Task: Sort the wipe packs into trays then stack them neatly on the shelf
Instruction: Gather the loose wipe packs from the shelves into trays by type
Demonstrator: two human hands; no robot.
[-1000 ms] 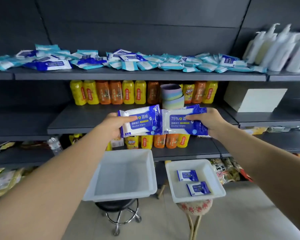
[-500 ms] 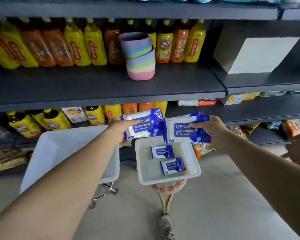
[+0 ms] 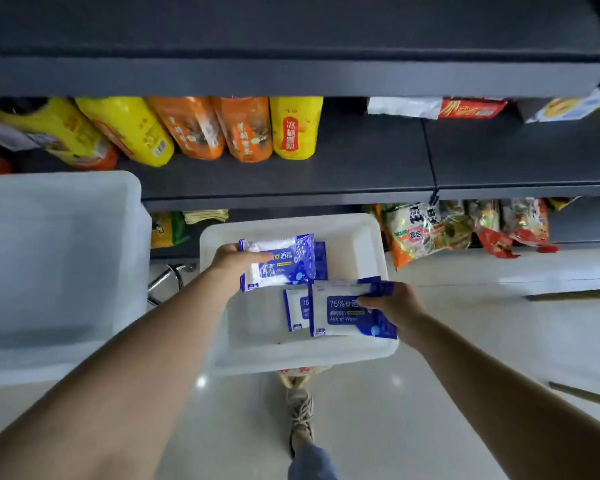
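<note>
Left hand (image 3: 230, 268) and right hand (image 3: 397, 308) each grip a blue wipe pack over the white tray (image 3: 361, 237)

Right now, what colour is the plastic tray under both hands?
White, seen best in the head view: the plastic tray.

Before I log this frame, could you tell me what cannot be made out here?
- Head view: pack under the left hand's pack, mostly covered; only a blue edge shows.
- Small pack, label cut off by the right hand's pack.
- Larger tray, cropped by the left edge, blurred.
</note>
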